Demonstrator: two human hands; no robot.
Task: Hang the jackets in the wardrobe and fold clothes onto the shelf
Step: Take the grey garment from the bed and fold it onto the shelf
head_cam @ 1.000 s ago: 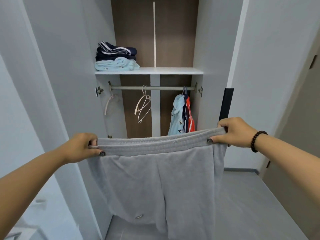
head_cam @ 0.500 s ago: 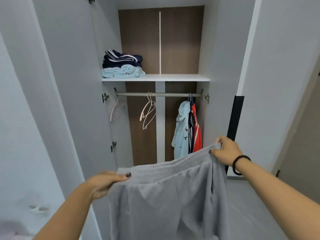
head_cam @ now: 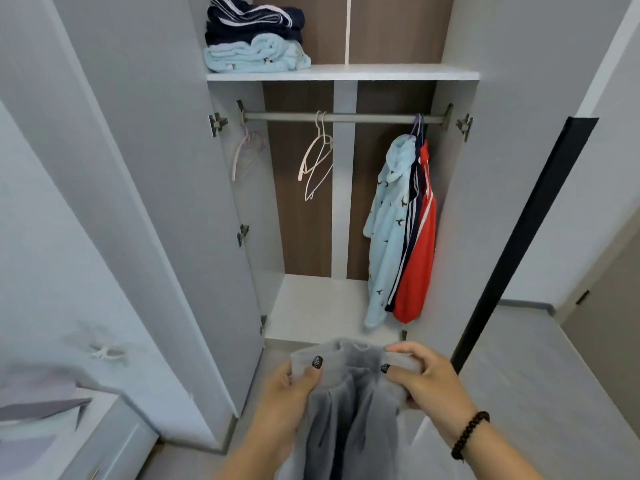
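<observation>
In front of wardrobe (head_cam: 485,202): grey trousers (head_cam: 349,403), bunched.
Left hand (head_cam: 291,389): pinching waistband.
Right hand (head_cam: 429,382): pinching waistband.
Shelf (head_cam: 398,72), left end: folded clothes (head_cam: 254,39).

Folded clothes (head_cam: 256,39) on shelf (head_cam: 381,73) above rail (head_cam: 346,117)

The white shelf (head_cam: 381,72) carries a folded light-blue garment (head_cam: 254,58) with folded navy striped clothes (head_cam: 252,24) stacked on it.

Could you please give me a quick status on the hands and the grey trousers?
Left hand and right hand both grip grey trousers at the waistband, bunched together. Shelf right side bare. Nothing blocking.
</observation>
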